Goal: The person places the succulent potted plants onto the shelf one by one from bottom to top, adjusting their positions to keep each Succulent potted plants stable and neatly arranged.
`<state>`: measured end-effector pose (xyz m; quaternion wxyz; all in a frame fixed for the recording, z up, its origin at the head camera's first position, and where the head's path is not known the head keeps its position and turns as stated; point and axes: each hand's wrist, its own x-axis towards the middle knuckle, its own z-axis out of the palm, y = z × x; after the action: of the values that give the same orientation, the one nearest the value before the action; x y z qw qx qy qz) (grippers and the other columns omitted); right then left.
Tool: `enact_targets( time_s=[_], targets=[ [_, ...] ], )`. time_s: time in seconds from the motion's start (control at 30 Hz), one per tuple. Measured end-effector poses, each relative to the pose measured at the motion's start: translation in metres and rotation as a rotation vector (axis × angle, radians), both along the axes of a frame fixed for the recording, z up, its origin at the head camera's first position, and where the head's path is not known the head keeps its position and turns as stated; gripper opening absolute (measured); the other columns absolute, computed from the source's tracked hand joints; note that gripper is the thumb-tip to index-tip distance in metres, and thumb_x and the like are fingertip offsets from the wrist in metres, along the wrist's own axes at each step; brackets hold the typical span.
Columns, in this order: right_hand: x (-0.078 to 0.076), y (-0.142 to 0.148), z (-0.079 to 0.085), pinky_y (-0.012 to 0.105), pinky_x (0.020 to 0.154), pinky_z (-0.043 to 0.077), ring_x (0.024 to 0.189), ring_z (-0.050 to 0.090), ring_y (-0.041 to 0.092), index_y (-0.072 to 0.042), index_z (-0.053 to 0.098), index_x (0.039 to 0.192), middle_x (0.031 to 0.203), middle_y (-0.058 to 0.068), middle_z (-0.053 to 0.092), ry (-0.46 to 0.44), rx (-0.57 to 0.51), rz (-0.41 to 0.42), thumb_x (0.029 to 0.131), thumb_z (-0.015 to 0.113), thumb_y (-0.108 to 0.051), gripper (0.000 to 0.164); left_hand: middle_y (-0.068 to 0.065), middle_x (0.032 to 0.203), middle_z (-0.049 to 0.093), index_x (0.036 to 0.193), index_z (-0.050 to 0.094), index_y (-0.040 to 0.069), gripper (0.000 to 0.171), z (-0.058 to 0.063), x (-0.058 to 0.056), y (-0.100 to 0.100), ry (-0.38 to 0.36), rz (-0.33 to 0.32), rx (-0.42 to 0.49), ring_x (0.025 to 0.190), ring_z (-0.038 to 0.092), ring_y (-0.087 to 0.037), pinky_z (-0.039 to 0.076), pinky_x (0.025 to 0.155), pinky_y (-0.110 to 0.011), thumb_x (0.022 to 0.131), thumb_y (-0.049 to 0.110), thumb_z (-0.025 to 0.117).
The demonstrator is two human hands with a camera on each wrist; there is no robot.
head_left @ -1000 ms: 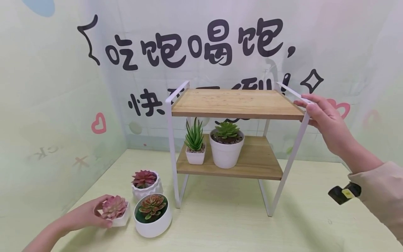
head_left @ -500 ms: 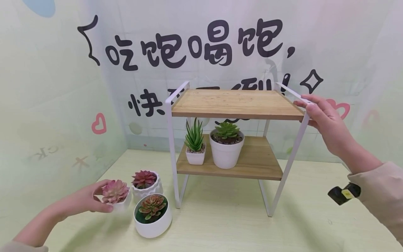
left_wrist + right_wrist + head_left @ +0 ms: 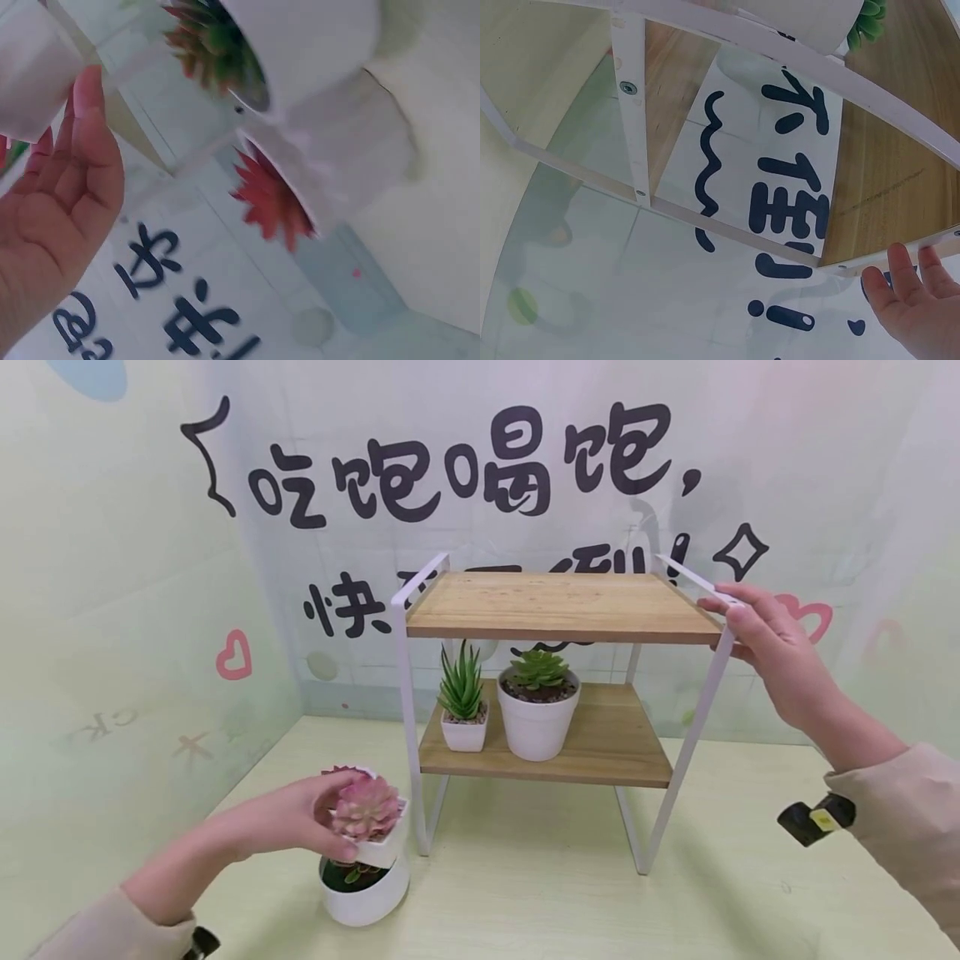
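Observation:
My left hand grips a pink succulent in a white square pot, thumb in front, fingers behind. It is raised and overlaps a round white pot with a green-red succulent, whose plant is mostly hidden in the head view. Behind, a wavy white pot with a dark red succulent shows clearly in the left wrist view. At the right, my right hand holds the upper side rail of a two-tier shelf rack with wooden boards and a white metal frame; its fingers lie on the rail.
On the rack's lower board stand a spiky aloe in a small white pot and a green succulent in a larger white pot. The rack stands on a pale table. A printed backdrop with black characters surrounds it.
My left hand has lifted the pink succulent off the table and carried it right, from left of the other pots to over the round one. My right hand stays on the rail.

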<state>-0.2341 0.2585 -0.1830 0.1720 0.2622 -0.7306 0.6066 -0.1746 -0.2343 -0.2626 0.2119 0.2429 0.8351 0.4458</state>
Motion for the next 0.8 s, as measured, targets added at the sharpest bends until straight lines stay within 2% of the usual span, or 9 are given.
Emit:
enact_targets(
  time_s=[0.1, 0.3, 0.53, 0.67, 0.8],
  targets=[
    [0.0, -0.001, 0.0, 0.014, 0.08, 0.04, 0.108, 0.042, 0.01, -0.022, 0.05, 0.123, 0.118, -0.007, 0.052, -0.004, 0.007, -0.003, 0.097, 0.04, -0.02, 0.028, -0.013, 0.109, 0.056, 0.127, 0.04, 0.0, 0.064, 0.006, 0.002, 0.023, -0.017, -0.033, 0.015, 0.095, 0.058, -0.024, 0.051, 0.079, -0.031, 0.074, 0.01, 0.074],
    [-0.001, -0.001, -0.001, 0.013, 0.08, 0.041, 0.107, 0.043, 0.01, -0.023, 0.05, 0.123, 0.119, -0.006, 0.051, -0.008, 0.002, -0.006, 0.097, 0.04, -0.02, 0.028, -0.011, 0.11, 0.055, 0.13, 0.043, 0.008, 0.07, 0.016, 0.003, 0.071, -0.015, -0.014, -0.008, 0.088, 0.06, -0.022, 0.052, 0.077, -0.035, 0.069, 0.011, 0.077],
    [0.001, 0.001, 0.0, 0.013, 0.08, 0.041, 0.107, 0.042, 0.01, -0.023, 0.05, 0.123, 0.118, -0.007, 0.052, -0.009, -0.013, 0.003, 0.097, 0.04, -0.02, 0.028, -0.006, 0.106, 0.06, 0.128, 0.044, 0.005, 0.07, 0.022, -0.009, 0.128, 0.073, -0.009, 0.005, 0.081, 0.061, -0.017, 0.051, 0.078, -0.031, 0.067, 0.011, 0.077],
    [0.002, 0.001, 0.0, 0.013, 0.08, 0.041, 0.106, 0.043, 0.01, -0.023, 0.05, 0.123, 0.118, -0.008, 0.053, -0.005, -0.009, -0.001, 0.097, 0.041, -0.02, 0.028, -0.003, 0.104, 0.061, 0.128, 0.046, 0.011, 0.069, 0.024, -0.014, 0.156, 0.121, 0.034, -0.007, 0.084, 0.06, -0.015, 0.05, 0.078, -0.031, 0.068, 0.02, 0.079],
    [0.003, -0.001, 0.002, 0.013, 0.08, 0.041, 0.106, 0.043, 0.01, -0.022, 0.05, 0.123, 0.118, -0.008, 0.052, -0.001, -0.003, -0.002, 0.097, 0.041, -0.02, 0.028, -0.002, 0.101, 0.065, 0.13, 0.045, 0.015, 0.069, 0.025, -0.016, 0.177, 0.085, 0.076, 0.026, 0.081, 0.063, -0.017, 0.051, 0.069, -0.032, 0.07, 0.026, 0.078]
  ],
)
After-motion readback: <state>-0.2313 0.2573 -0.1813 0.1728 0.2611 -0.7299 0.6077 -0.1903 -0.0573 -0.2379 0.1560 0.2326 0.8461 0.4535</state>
